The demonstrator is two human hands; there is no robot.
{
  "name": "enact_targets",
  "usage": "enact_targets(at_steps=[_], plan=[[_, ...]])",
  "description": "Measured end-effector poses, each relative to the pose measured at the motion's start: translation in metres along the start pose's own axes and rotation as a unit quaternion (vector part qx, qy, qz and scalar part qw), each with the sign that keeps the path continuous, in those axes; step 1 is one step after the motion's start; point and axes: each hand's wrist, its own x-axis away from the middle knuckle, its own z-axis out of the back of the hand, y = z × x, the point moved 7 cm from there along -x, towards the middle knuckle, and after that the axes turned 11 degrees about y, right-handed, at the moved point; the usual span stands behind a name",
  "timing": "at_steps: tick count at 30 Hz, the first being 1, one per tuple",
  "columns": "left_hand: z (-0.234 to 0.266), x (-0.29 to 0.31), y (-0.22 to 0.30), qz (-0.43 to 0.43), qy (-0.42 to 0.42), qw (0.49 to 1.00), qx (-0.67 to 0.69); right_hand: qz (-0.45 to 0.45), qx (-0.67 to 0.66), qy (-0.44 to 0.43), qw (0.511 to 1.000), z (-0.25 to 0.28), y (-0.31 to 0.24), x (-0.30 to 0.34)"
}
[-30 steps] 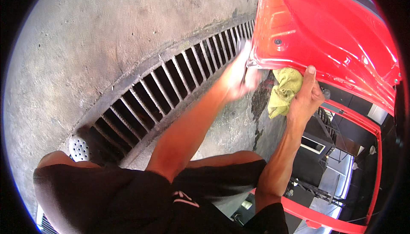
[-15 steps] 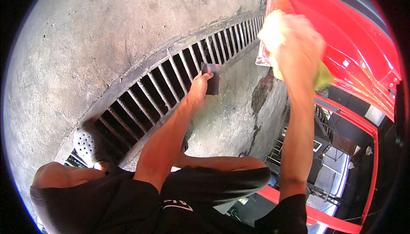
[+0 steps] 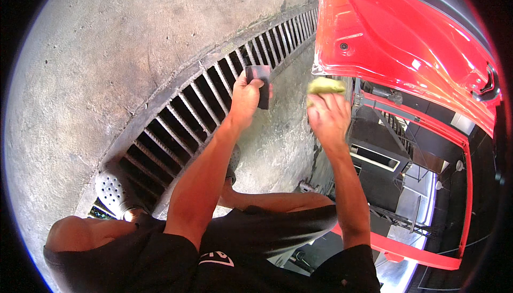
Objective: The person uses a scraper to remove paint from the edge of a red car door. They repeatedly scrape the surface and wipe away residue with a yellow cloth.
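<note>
My left hand (image 3: pixel 245 100) is closed on a dark, flat rectangular sheet (image 3: pixel 264 94) that looks like sandpaper, the thumb pressed over its face. Reddish smudges mark the sheet, which is held above the floor grate. My right hand (image 3: pixel 330 119), a little blurred, grips a bunched yellow-green cloth (image 3: pixel 326 84). That cloth is just below the lower corner of a glossy red vehicle door panel (image 3: pixel 368 31); whether they touch, I cannot tell. A whitish, worn patch shows on that corner.
A barred drain grate (image 3: pixel 187 108) curves across the rough concrete floor (image 3: pixel 123 36). My grey clog (image 3: pixel 113 189) stands at its near end. To the right, a red vehicle frame (image 3: pixel 469 197) surrounds a dark interior (image 3: pixel 385 178).
My right hand has moved down and left with the cloth, off the door panel to below its corner. The cloth is now more bunched. My left hand has shifted slightly up and left.
</note>
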Motion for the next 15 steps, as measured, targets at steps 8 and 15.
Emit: enact_targets(at_steps=[8,15], plan=[[-0.083,0.039,0.052,-0.051,-0.052,0.996,-0.045,-0.501,-0.212,0.163,0.823,0.035,0.071,0.044],[-0.115,0.013,0.030,-0.164,-0.008,0.986,-0.031,-0.530,-0.317,0.193,0.762,0.043,0.079,-0.016]])
